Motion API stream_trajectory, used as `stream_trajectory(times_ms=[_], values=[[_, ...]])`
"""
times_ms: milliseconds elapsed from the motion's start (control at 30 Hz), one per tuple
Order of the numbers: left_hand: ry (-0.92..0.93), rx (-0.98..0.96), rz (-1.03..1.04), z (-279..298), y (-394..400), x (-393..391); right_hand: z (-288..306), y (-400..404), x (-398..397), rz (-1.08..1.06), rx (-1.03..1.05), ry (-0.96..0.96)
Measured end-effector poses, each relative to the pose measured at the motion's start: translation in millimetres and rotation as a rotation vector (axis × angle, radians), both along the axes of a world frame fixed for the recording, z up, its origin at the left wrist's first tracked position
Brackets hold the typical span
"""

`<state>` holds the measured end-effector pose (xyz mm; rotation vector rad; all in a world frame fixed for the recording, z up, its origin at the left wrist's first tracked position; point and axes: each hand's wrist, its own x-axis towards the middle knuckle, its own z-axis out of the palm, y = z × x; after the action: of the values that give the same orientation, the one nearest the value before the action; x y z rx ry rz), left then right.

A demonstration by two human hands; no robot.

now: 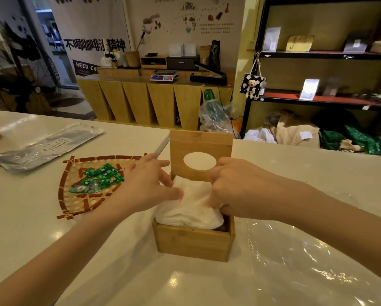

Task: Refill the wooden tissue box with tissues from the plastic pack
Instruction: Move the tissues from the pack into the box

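The wooden tissue box (194,242) stands on the white counter in front of me, its lid (201,146) with an oval hole raised upright at the back. A stack of white tissues (191,208) bulges out of the open top. My left hand (145,186) grips the stack's left side with thumb and fingers. My right hand (236,186) holds the right side, its fingers curled down into the box. The clear plastic wrap (295,250) lies flat and crumpled on the counter to the right of the box.
A woven bamboo tray (68,195) with several green wrapped sweets lies left of the box. A silver foil bag (44,146) lies at the far left. Behind the counter (30,228) are a wooden cabinet and dark shelves.
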<state>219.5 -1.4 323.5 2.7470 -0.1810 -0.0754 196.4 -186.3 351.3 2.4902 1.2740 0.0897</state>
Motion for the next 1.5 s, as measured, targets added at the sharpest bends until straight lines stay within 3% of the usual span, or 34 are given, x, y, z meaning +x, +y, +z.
stream_trajectory(times_ms=[267, 400, 567, 767, 900, 1100, 1233, 1500], values=[[-0.036, 0.115, -0.022, -7, -9, -5, -5, 20, -4, -0.049, -0.174, -0.001], [-0.034, 0.216, -0.063, -6, -14, -7, -8, 24, -1, -0.096, -0.157, 0.025], [-0.115, 0.396, -0.07, -7, -19, -5, -8, 21, 4, -0.201, -0.103, 0.092], [-0.206, 0.369, -0.007, 6, -17, -11, 11, -3, 4, -0.306, 0.148, 0.326], [-0.094, 0.291, -0.069, 15, -7, -10, 15, -10, 1, -0.307, 0.318, 0.252], [0.052, 0.498, -0.149, 5, -14, -11, -15, 5, 0, -0.374, 0.117, 0.106], [0.065, 0.614, -0.136, 0, -19, -11, -17, 9, -2, -0.418, 0.093, 0.151], [0.148, 0.646, -0.167, -5, -20, -3, -17, 13, 0, -0.459, 0.011, 0.207]])
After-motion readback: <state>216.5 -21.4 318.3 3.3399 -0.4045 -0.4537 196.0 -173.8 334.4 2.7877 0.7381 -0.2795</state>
